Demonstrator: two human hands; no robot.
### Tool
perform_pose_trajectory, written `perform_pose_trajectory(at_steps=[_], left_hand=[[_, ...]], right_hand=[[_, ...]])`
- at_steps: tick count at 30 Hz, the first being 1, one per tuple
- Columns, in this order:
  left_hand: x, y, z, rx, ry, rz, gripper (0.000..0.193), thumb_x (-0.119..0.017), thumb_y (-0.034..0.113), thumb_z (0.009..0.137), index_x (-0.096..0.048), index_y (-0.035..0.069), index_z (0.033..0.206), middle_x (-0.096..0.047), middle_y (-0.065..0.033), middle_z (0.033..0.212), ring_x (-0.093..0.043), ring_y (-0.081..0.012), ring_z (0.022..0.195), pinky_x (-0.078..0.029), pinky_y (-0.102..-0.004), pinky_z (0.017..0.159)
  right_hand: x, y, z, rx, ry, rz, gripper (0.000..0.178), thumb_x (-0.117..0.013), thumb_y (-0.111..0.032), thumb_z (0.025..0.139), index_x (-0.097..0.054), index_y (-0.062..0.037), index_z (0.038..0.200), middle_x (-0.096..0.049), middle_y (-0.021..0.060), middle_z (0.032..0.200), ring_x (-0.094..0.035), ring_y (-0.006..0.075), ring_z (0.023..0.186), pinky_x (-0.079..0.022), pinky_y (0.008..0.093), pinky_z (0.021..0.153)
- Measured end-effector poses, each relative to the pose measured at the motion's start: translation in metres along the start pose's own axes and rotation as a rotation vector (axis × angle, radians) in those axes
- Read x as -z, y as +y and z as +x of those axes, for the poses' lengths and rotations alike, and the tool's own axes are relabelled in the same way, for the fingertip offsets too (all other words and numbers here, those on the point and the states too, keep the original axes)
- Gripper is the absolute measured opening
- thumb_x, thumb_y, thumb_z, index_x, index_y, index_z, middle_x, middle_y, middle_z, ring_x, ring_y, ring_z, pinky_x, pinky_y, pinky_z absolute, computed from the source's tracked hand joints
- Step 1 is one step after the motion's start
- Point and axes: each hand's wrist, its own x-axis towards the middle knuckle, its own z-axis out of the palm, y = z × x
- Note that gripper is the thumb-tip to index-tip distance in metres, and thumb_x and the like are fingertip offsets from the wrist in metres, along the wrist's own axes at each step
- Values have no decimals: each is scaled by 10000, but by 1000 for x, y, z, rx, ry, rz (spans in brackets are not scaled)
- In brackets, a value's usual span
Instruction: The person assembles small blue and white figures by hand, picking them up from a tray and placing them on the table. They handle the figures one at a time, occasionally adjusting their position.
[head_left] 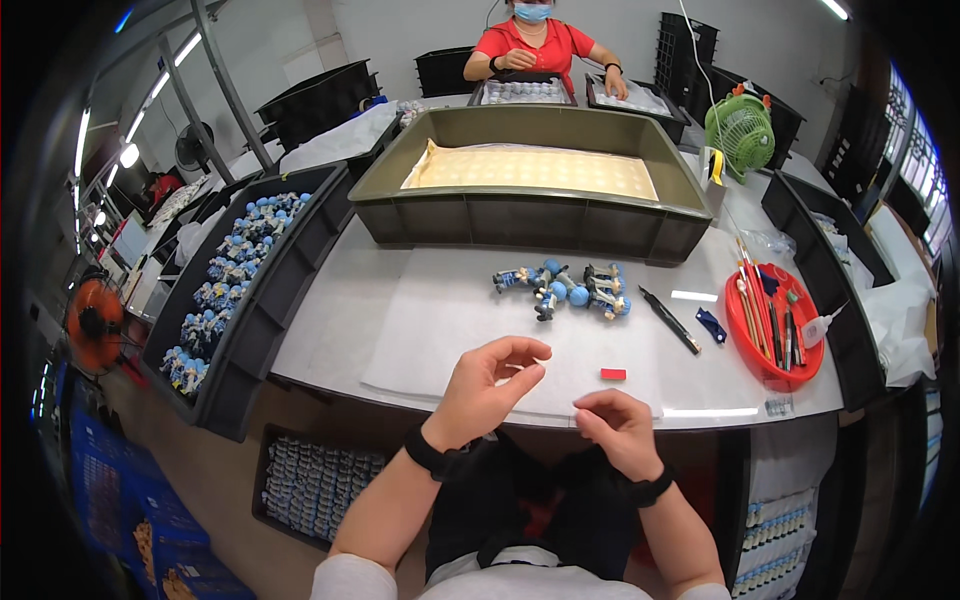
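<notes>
Both my hands are raised at the table's near edge. My left hand (492, 387) has its fingers curled, with a gap between thumb and forefinger and nothing seen between them. To its right, my right hand (621, 430) has thumb and forefinger pressed together; whatever they pinch is too small to make out. A small red block (613, 374) lies just beyond the right hand. Farther back, several blue-and-white figurines (562, 288) with round blue heads lie in a loose group on a white sheet (430, 320). A black pen-like tool (670, 320) rests to their right.
A large olive tray (530, 215) with a cream foam sheet (530, 172) stands behind the figurines. At right sits a red dish (775, 325) of brushes beside a small blue piece (711, 324). A black crate (250, 290) of figurines borders the left. A co-worker (535, 50) works opposite.
</notes>
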Motion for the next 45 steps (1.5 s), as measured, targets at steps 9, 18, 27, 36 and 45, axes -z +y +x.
perform_pose_trajectory(at_steps=[9, 18, 27, 36, 45], left_hand=[[46, -22, 134, -73, -111, 933, 298, -608, 127, 778, -604, 22, 1057, -640, -165, 970, -610, -284, 922, -479, -364, 805], [37, -53, 156, 119, -206, 1199, 413, -570, 5, 713, -604, 96, 1114, -619, -164, 1049, -572, -326, 1004, -467, -400, 854], [38, -29, 42, 298, -67, -168, 530, -711, 40, 758, -489, -2, 1237, -583, -77, 1014, -611, -142, 854, -507, -261, 751], [9, -68, 5, 269, 192, -705, 349, -437, 48, 938, -448, 18, 1286, -578, -88, 1089, -578, -159, 957, -489, -303, 842], [12, -79, 0, 137, 126, -695, 370, -481, 79, 931, -440, 27, 1295, -576, -60, 1082, -566, -140, 968, -472, -293, 838]], right_hand=[[-35, 47, 57, 177, 2, -187, 119, -644, -69, 824, -627, 10, 912, -618, 1, 751, -539, 30, 654, -427, 175, 575], [-35, 40, 55, 209, 22, -264, 127, -638, -61, 825, -619, 17, 923, -624, 19, 749, -545, 38, 637, -438, 183, 573], [-40, 40, 54, 148, 15, -1, 464, -657, -106, 831, -434, -13, 1227, -592, 99, 984, -589, 117, 811, -488, 236, 686], [-34, 40, 55, 94, -31, -60, 374, -564, -92, 888, -440, -15, 1232, -609, 100, 988, -596, 134, 843, -477, 237, 708], [-36, 36, 53, 81, -27, -19, 388, -569, -5, 859, -446, -25, 1226, -593, 93, 997, -587, 132, 874, -492, 250, 750]])
